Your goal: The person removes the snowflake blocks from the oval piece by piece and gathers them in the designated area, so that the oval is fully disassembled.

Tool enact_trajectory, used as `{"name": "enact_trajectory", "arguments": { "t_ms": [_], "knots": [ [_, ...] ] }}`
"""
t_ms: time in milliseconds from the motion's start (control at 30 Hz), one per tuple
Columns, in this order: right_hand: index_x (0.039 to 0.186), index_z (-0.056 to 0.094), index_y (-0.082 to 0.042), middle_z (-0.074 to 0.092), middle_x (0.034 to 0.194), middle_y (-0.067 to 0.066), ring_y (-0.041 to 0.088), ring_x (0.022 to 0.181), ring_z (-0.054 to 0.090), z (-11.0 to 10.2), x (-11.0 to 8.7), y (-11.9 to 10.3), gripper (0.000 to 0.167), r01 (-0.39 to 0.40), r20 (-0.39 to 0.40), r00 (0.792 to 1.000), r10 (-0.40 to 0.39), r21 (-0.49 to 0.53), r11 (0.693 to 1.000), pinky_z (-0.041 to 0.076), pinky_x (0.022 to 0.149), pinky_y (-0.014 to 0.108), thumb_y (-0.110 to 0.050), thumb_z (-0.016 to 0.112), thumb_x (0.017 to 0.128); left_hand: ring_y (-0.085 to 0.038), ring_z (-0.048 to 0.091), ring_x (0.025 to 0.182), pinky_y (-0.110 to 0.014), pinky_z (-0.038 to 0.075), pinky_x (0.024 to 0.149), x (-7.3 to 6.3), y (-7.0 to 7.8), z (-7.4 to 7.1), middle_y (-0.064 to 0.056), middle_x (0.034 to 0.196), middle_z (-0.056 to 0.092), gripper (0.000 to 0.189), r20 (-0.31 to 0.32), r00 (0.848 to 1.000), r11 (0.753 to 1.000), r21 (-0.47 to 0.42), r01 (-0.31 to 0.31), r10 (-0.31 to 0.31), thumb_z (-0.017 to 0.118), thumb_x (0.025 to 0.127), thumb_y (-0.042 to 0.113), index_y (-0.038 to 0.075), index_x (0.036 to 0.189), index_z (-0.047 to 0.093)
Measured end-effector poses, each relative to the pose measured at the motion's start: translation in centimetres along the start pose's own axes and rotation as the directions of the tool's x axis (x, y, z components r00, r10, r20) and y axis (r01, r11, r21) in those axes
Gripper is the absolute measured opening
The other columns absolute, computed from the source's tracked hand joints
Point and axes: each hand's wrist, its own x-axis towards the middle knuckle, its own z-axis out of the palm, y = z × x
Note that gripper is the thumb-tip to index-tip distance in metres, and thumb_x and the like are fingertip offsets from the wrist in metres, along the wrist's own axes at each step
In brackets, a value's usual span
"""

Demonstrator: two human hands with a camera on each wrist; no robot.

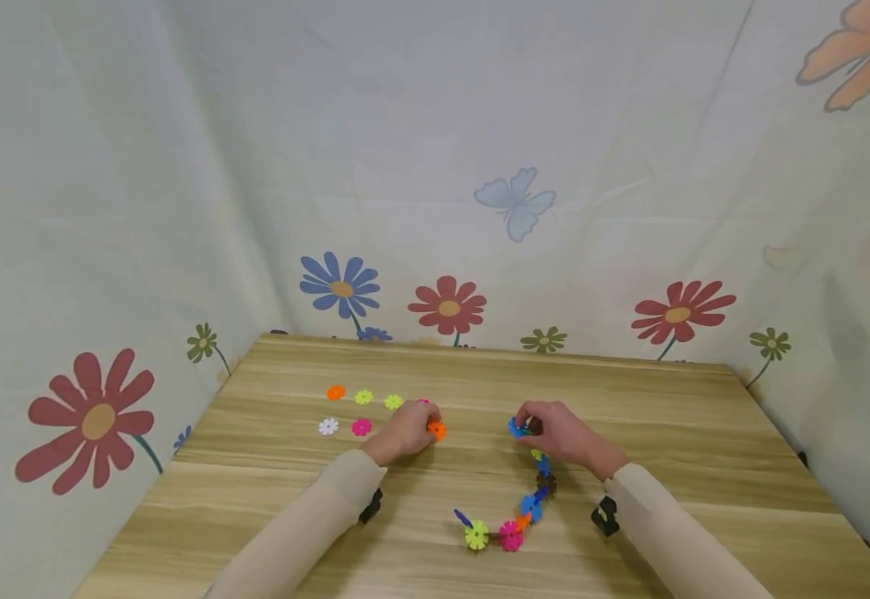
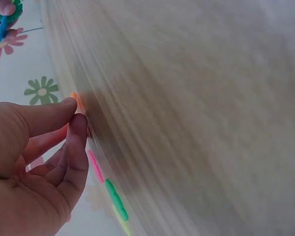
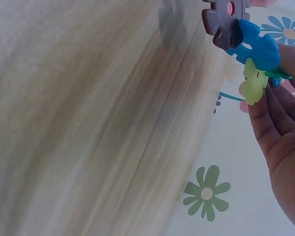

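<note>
Currently, a curved chain (image 1: pixel 531 507) of linked, slotted, flower-shaped plastic discs, many-coloured, runs from near to far on the right of a wood-grain tabletop (image 1: pixel 420 516). My right hand (image 1: pixel 565 434) pinches its far end, at a blue disc (image 1: pixel 516 428). My left hand (image 1: pixel 407 427), to the left, pinches a bright-orange flower-shaped plastic disc (image 1: pixel 438 430) between thumb and fingertips; whether it touches the wood I cannot tell. Farther left lie a white disc (image 1: pixel 328 427), a pink disc (image 1: pixel 362 427), another orange disc (image 1: pixel 335 393) and two yellow-green discs (image 1: pixel 363 397). Pale cloth (image 1: pixel 405 125) printed with flowers and butterflies hangs behind.
</note>
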Motion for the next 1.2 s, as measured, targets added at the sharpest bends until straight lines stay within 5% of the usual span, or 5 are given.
{"name": "enact_trajectory", "arguments": {
  "t_ms": [800, 1000, 1200],
  "knots": [
    [0.093, 0.059, -0.015, 0.059, 0.080, -0.008, 0.004, 0.066, 0.054, 0.5, 0.2, 0.3, 0.018, -0.006, 0.005, 1.000, 0.006, -0.014, 1.000, 0.047, 0.060, 0.025, -0.011, 0.074, 0.082, -0.023, 0.060, 0.089, -0.036, 0.049, 0.081, 0.2, 0.0, 0.2, -0.010, 0.095, 0.065, 0.020, -0.012, 0.999, 0.999, -0.032, -0.044, 0.043, 0.068, 0.080, 0.003, -0.001, 0.100, 0.067],
    [0.093, 0.060, -0.015, 0.059, 0.078, -0.007, 0.004, 0.064, 0.053, 0.3, 0.6, 0.1, 0.018, -0.010, -0.005, 1.000, 0.010, -0.014, 1.000, 0.046, 0.059, 0.025, -0.011, 0.074, 0.082, -0.018, 0.061, 0.083, -0.031, 0.049, 0.074, 0.8, 1.5, 0.1, -0.005, 0.088, 0.065, 0.013, -0.056, 0.997, 0.992, -0.106, -0.066, 0.060, 0.068, 0.085, 0.010, 0.002, 0.096, 0.067],
    [0.094, 0.059, -0.015, 0.059, 0.078, -0.008, 0.004, 0.064, 0.054, 0.3, 0.8, 0.1, 0.019, -0.005, -0.001, 1.000, 0.005, -0.015, 1.000, 0.047, 0.059, 0.025, -0.012, 0.074, 0.083, -0.011, 0.056, 0.072, -0.025, 0.047, 0.064, 1.1, 3.8, 0.0, 0.003, 0.082, 0.062, 0.007, 0.001, 0.999, 0.966, -0.255, -0.036, 0.037, 0.065, 0.090, 0.016, 0.010, 0.090, 0.067]
  ]
}}
